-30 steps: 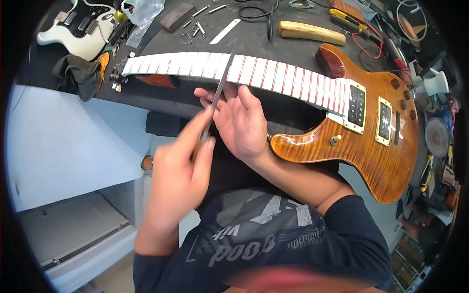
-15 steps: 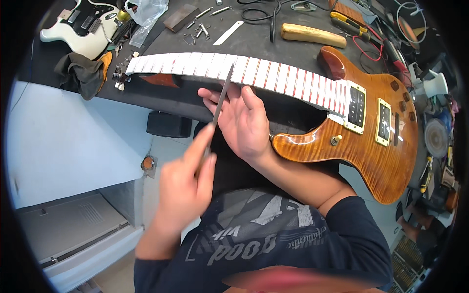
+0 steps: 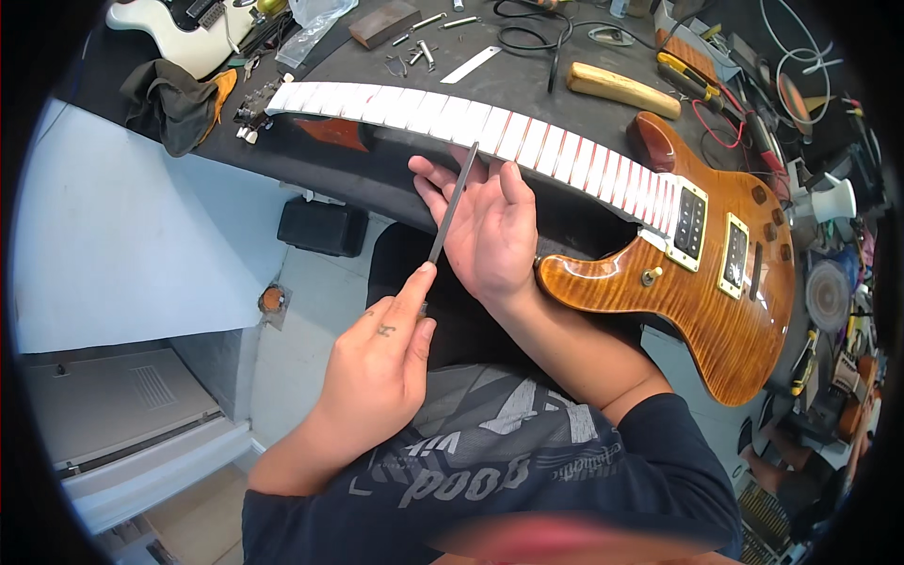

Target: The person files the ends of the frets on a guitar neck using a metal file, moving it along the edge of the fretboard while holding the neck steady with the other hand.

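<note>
An amber flamed-top electric guitar point(image 3: 716, 330) lies along the bench edge. Its neck point(image 3: 395, 106) is covered in white strips between the frets, several showing reddish lines. My left hand point(image 3: 372, 363) is closed on a slim metal file point(image 3: 452, 207), handle mostly hidden, tip over the neck's near edge at a fret. My right hand point(image 3: 490, 235) is palm up just below the neck, fingers apart, thumb tip at the edge; some fingertips are hidden behind neck and file. The guitar's headstock point(image 3: 252, 115) is at the left.
A white guitar point(image 3: 188, 38), dark cloth point(image 3: 168, 99), wooden bar point(image 3: 621, 92), block point(image 3: 381, 24), ruler point(image 3: 471, 64), cables and pliers crowd the dark bench point(image 3: 508, 89). A white cabinet point(image 3: 141, 254) is left; another person's legs point(image 3: 782, 461) show at lower right.
The file tip has moved back toward me, from the neck's far edge to nearer its near edge, with my left hand drawing back. The view has shifted slightly; my right hand stays under the neck.
</note>
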Available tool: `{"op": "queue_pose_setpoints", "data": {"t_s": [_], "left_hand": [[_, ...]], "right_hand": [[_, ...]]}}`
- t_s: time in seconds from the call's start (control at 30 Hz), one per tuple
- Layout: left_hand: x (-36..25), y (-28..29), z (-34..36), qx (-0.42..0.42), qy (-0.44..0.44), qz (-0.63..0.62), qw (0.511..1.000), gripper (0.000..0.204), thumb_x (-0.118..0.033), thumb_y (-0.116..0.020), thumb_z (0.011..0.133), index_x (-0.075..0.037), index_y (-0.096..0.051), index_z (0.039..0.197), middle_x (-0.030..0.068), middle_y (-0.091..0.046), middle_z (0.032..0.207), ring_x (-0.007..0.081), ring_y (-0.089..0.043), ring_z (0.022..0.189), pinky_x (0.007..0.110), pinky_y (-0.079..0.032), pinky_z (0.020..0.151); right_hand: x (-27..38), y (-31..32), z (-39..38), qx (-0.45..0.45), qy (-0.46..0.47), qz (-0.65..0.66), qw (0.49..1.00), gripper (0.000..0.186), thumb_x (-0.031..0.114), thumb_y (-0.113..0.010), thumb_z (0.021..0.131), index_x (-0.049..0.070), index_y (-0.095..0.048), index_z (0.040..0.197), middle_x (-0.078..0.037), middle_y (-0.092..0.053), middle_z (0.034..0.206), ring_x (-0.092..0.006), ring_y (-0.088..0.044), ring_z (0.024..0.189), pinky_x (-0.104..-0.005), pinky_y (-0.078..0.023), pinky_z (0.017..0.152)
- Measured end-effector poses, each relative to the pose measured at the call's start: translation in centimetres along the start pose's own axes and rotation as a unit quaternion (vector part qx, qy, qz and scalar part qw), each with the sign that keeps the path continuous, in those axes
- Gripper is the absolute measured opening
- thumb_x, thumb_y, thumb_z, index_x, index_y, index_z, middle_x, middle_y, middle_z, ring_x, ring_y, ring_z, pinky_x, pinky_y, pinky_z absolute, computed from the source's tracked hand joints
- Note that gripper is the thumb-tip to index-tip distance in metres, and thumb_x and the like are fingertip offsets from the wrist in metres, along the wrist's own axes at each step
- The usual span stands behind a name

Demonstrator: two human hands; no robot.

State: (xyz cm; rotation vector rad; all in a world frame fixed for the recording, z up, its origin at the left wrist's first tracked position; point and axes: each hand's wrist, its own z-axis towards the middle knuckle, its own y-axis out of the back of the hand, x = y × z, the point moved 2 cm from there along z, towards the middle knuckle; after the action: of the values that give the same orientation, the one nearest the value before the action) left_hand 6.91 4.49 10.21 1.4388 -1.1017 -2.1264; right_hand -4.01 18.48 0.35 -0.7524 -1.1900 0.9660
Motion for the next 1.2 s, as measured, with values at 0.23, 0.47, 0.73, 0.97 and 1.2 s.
{"op": "queue_pose_setpoints", "data": {"t_s": [0.23,0.47,0.73,0.97,1.2], "left_hand": [[-0.1,-0.8,10.6,-0.006,0.02,-0.026,0.999,0.045,0.001,-0.062,0.103,0.006,-0.063,0.147,0.0281,-0.078,0.109,0.0372,-0.078,0.095,0.045,-0.058,0.087],[0.4,-1.0,2.8,-0.038,0.004,-0.069,0.997,0.045,0.001,-0.061,0.103,0.007,-0.06,0.147,0.0324,-0.073,0.103,0.0479,-0.075,0.093,0.048,-0.058,0.081],[1.0,-1.2,12.4,0.0,0.096,-0.122,0.988,0.045,-0.007,-0.057,0.111,0.001,-0.06,0.155,0.0031,-0.064,0.075,0.0075,-0.054,0.053,0.028,-0.045,0.051],[-0.8,-0.4,0.8,0.014,0.131,-0.103,0.986,0.045,0.001,-0.059,0.104,0.01,-0.058,0.149,0.0332,-0.074,0.109,0.0434,-0.079,0.101,0.045,-0.06,0.087],[1.4,-1.9,12.1,-0.053,0.001,-0.061,0.997,0.043,-0.009,-0.055,0.112,0.002,-0.06,0.153,0.0036,-0.06,0.073,0.0073,-0.054,0.053,0.029,-0.045,0.05]], "right_hand": [[-0.1,0.5,-0.1,-0.017,-0.046,0.039,0.998,0.047,0.035,-0.039,0.119,0.0,-0.058,0.146,-0.012,-0.067,0.142,-0.0288,-0.062,0.136,-0.0493,-0.044,0.119],[-0.3,0.3,0.1,-0.003,0.018,0.022,1.0,0.054,0.04,-0.036,0.118,0.004,-0.049,0.157,-0.011,-0.057,0.156,-0.0324,-0.057,0.14,-0.0496,-0.039,0.124],[-0.3,0.5,-0.1,0.039,-0.03,0.056,0.997,0.053,0.04,-0.038,0.118,0.001,-0.053,0.152,-0.015,-0.062,0.148,-0.0308,-0.06,0.136,-0.0448,-0.047,0.116],[-0.5,0.4,-0.1,0.005,0.02,0.002,1.0,0.055,0.046,-0.037,0.118,0.009,-0.05,0.155,-0.007,-0.057,0.155,-0.0348,-0.056,0.141,-0.052,-0.037,0.124],[-0.8,1.3,-0.2,0.065,-0.047,0.075,0.994,0.054,0.043,-0.041,0.118,0.003,-0.054,0.151,-0.012,-0.063,0.146,-0.0274,-0.061,0.133,-0.0423,-0.046,0.114]]}}
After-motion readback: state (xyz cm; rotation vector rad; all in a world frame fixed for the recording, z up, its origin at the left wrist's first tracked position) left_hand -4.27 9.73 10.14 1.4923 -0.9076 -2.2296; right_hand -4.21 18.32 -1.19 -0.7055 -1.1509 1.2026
